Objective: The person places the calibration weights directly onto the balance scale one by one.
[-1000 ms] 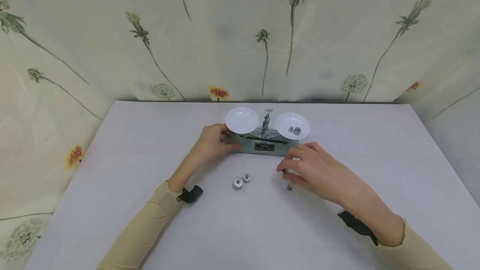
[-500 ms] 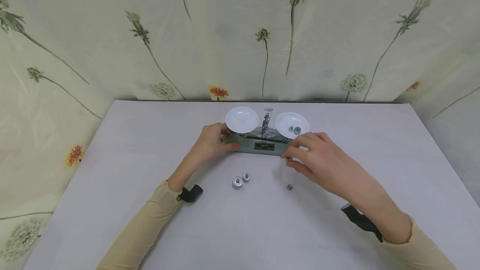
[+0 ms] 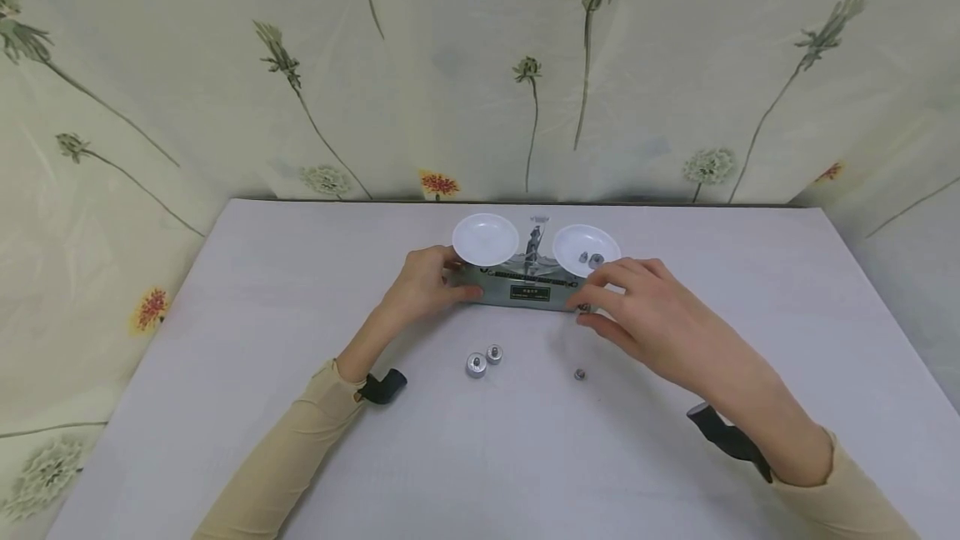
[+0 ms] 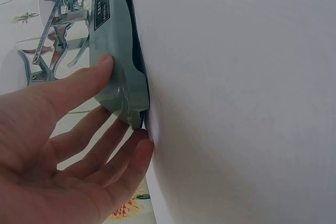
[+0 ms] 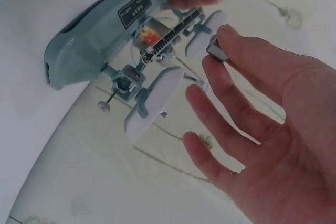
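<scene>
A green balance scale (image 3: pixel 495 293) stands toward the back of the white table. My left hand (image 3: pixel 426 283) holds the left end of its base, thumb (image 4: pixel 105 66) on the front face and fingers around the end. Between thumb and index finger, my right hand (image 3: pixel 652 319) pinches a small metal weight (image 5: pixel 217 50), just in front of and below the right pan (image 3: pixel 572 242). Its other fingers are spread. Two small weights, one larger (image 3: pixel 596 261) and one smaller (image 3: pixel 583 257), sit in that pan. The left pan (image 3: pixel 485 238) holds nothing.
Two larger cylindrical weights, one big (image 3: pixel 476 366) and one medium (image 3: pixel 494 353), stand side by side in front of the scale. A tiny weight (image 3: pixel 580 375) is nearer the right forearm. Behind the table (image 3: pixel 337 473) hangs a flower-patterned curtain (image 3: pixel 450 107).
My right hand has risen from the table toward the right pan, carrying the pinched weight. My left hand and the scale have stayed in place.
</scene>
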The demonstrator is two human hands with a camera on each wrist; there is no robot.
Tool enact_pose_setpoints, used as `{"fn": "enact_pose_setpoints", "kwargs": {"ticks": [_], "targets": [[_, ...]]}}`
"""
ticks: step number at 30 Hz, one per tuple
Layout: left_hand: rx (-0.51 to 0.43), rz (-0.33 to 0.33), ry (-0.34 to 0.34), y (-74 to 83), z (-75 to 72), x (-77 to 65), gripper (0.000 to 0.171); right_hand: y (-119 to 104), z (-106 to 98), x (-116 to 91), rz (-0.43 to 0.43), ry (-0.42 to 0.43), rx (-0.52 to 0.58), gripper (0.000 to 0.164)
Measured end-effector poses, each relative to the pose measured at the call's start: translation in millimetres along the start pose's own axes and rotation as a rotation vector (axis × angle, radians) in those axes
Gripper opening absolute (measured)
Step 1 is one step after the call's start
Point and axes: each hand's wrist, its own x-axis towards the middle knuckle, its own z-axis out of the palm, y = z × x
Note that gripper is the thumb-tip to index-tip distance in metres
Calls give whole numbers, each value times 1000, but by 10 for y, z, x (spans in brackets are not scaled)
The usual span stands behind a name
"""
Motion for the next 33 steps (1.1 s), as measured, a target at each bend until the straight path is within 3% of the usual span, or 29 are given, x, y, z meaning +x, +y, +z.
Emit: {"fn": "enact_pose_setpoints", "kwargs": {"ticks": [33], "targets": [[5, -2, 0, -15, 10, 10, 51, 208, -3, 109, 66, 80, 0, 28]]}}
